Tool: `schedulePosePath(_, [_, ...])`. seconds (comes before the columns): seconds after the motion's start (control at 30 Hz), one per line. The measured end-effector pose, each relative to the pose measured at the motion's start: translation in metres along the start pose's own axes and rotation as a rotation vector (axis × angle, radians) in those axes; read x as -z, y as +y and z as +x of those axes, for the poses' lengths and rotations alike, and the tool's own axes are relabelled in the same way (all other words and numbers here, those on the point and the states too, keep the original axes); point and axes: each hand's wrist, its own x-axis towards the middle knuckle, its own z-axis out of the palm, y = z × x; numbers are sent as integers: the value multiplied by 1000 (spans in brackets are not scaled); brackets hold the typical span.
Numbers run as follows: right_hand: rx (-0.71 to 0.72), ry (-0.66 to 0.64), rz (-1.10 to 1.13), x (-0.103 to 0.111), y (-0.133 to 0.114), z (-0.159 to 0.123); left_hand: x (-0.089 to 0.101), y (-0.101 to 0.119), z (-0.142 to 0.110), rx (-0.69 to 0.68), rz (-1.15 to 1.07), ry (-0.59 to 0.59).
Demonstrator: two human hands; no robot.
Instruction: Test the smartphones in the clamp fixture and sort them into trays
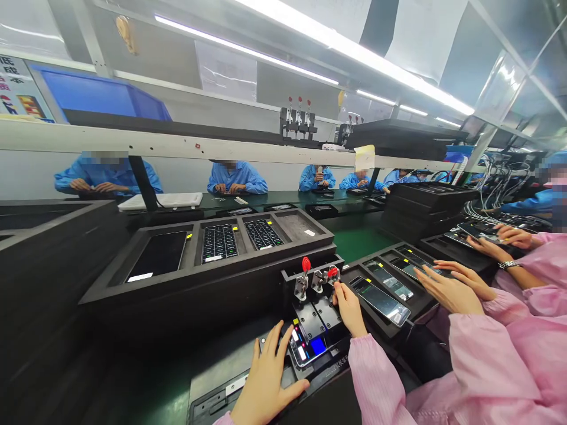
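A smartphone with a lit screen, partly blue, lies in a black clamping fixture in front of me. Metal plates of the fixture cover its upper part. My left hand is open, fingers spread, at the left side of the phone and over the fixture's edge. On the fixture's right side, my right hand is closed at a toggle clamp with a red tip; the fingers partly hide its lever. Another toggle clamp stands upright with its red handle raised.
Behind the fixture stands a black foam tray holding several phones. To the right, another foam tray holds phones, with a co-worker's hands over it. More co-workers sit across the green bench. A shelf crosses above.
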Motion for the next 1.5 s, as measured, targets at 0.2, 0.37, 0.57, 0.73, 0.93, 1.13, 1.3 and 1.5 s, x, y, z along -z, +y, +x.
schedulePosePath(0.2, [-1, 11, 4, -1, 1, 1, 0, 0, 0, 5, -13, 0])
schedulePosePath(0.37, [7, 9, 5, -1, 0, 1, 0, 0, 1, 11, -23, 11])
schedulePosePath(0.57, [15, 17, 6, -1, -1, 1, 0, 0, 0, 14, -34, 16])
schedulePosePath(0.73, [9, 21, 3, -2, -1, 1, -2, 0, 1, 10, -33, 27])
schedulePosePath(0.93, [10, 26, 3, -1, -2, 1, -3, -1, 0, -1, -38, 34])
schedulePosePath(1.13, [18, 25, 14, 0, -3, 1, -1, 0, 1, 10, -56, 24])
schedulePosePath(1.3, [22, 30, 31, 0, -4, 1, 0, 0, 1, 9, -62, 22])
schedulePosePath(1.5, [62, 101, 91, 7, -16, -4, 2, 2, 1, 16, -73, 21])
